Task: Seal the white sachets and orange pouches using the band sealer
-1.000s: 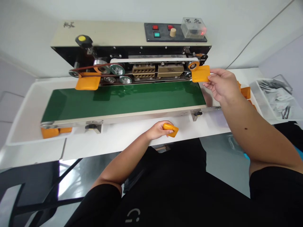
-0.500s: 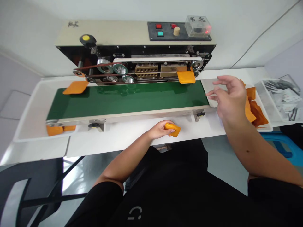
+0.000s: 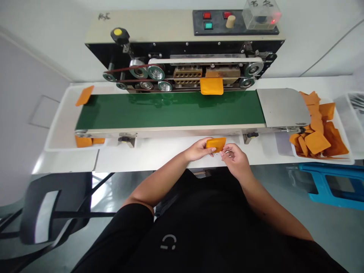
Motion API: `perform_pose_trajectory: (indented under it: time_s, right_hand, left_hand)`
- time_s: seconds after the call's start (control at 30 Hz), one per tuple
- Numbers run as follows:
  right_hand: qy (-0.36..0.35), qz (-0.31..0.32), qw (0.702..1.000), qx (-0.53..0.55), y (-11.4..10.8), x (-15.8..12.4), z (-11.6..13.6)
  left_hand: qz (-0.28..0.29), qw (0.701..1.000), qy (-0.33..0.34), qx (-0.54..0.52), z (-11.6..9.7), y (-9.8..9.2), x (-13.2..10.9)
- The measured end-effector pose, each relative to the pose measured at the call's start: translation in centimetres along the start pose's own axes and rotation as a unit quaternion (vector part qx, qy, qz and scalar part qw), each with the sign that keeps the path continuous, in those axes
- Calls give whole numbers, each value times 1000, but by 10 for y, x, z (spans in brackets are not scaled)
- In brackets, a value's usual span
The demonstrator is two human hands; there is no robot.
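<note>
My left hand (image 3: 201,149) grips a small orange pouch (image 3: 216,144) above the table's front strip. At the pouch's right edge, my right hand (image 3: 234,159) has its fingertips pinched together, touching or nearly touching it. Beyond both hands runs the green conveyor belt (image 3: 170,110) of a band sealing machine (image 3: 142,26). One orange pouch (image 3: 212,86) hangs in the sealer's band at the heating blocks. Another orange pouch (image 3: 84,95) lies at the belt's left end, over the bin.
A white bin (image 3: 345,146) at right holds several orange pouches; a second bin (image 3: 352,125) stands beside it. The left bin (image 3: 58,125) holds pouches too. A blue stool (image 3: 318,182) and a black chair (image 3: 40,208) stand below the table. A metal plate (image 3: 284,108) extends the belt.
My right hand has come from the sealer's right end down to the pouch in my left hand. The pouch in the sealer and the one at the belt's end have moved left.
</note>
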State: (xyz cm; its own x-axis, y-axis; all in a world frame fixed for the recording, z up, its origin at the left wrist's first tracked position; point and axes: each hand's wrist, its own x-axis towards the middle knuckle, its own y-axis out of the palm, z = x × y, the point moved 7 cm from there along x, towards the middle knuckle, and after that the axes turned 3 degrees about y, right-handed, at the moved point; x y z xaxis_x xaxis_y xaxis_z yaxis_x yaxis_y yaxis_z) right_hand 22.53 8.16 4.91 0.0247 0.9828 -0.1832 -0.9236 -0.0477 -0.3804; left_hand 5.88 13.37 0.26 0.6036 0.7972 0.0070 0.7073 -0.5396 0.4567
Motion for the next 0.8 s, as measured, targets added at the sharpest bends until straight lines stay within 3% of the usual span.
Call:
perform_pose_trajectory:
  time_s: [0.17, 0.3, 0.4, 0.6, 0.8]
  right_hand:
    - [6, -18, 1000, -3, -1, 2, -5]
    - [6, 23, 1000, -21, 1, -1, 4]
    - [-2, 0, 1000, -16, -10, -5, 14]
    - [-5, -48, 998, 40, -57, -6, 39]
    - [-16, -114, 975, 190, -122, 24, 77]
  left_hand:
    - [0, 1000, 5, 21, -2, -2, 0]
    - [15, 999, 8, 28, 0, -1, 0]
    - [26, 999, 18, 21, -1, 0, 0]
    - [52, 998, 39, 20, -12, 4, 0]
    - [61, 997, 38, 39, -16, 5, -2]
